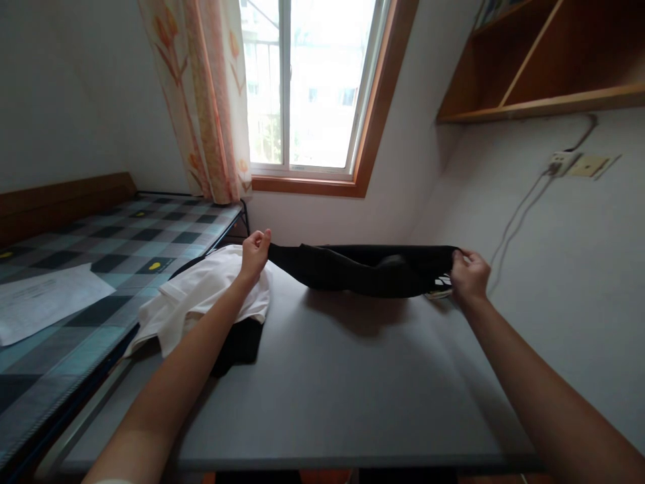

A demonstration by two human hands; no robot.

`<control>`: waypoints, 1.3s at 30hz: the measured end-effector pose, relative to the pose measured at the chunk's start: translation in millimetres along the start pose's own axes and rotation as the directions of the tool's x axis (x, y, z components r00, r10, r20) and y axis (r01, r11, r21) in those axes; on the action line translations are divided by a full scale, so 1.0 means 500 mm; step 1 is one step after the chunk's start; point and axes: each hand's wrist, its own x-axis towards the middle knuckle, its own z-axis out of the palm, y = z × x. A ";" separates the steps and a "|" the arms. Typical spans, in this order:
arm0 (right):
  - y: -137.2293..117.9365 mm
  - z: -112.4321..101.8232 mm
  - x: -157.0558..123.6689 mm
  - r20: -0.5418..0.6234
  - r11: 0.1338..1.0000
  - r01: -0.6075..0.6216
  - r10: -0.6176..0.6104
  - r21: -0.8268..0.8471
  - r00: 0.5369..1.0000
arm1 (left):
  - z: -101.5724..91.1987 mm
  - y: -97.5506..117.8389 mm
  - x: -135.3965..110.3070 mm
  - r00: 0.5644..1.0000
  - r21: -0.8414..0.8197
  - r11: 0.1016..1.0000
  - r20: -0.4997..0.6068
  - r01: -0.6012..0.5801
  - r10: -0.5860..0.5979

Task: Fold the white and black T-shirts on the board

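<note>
A black garment (pixel 353 270) is stretched out sideways between my two hands over the far part of the grey table (pixel 353 390). My left hand (pixel 256 254) is closed on its left end, and my right hand (pixel 469 272) pinches its right end. The cloth sags in the middle and casts a shadow on the tabletop; which kind of garment it is cannot be made out. Under and beside my left forearm lies a heap with a white garment (pixel 211 286) on top and black cloth (pixel 242 346) below it.
To the left is a bed with a checked mattress (pixel 151 228) and a paper sheet (pixel 50 299). A small, partly hidden item (pixel 438 290) lies near my right hand. Cables (pixel 519 208) hang from a wall socket (pixel 562 161); a wooden shelf (pixel 539 104) juts out above.
</note>
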 end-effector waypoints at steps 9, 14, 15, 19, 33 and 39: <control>-0.146 0.031 -0.029 0.209 0.966 -0.029 -0.025 0.255 0.978 | -0.008 0.044 -0.017 0.879 0.226 0.971 0.475 -0.077 -0.041; -0.243 0.056 -0.059 0.243 0.938 0.199 -0.271 0.283 0.931 | -0.006 0.046 -0.040 0.792 0.429 0.837 0.611 -0.339 0.007; -0.266 0.060 -0.070 0.278 0.926 0.235 -0.319 0.295 0.906 | 0.001 0.045 -0.046 0.764 0.447 0.822 0.645 -0.354 -0.022; -0.342 0.081 -0.128 0.457 0.874 0.339 -0.474 0.349 0.753 | 0.043 0.054 -0.067 0.731 0.361 0.898 0.679 -0.252 -0.068; -0.391 0.180 -0.211 0.838 0.826 -0.214 -0.449 0.521 0.310 | 0.097 0.118 -0.146 0.899 -0.182 0.972 0.435 0.151 -0.058; -0.296 0.151 -0.119 0.718 0.873 -0.197 -0.218 0.446 0.661 | -0.011 0.173 -0.041 1.000 -0.054 0.998 0.006 -0.027 0.028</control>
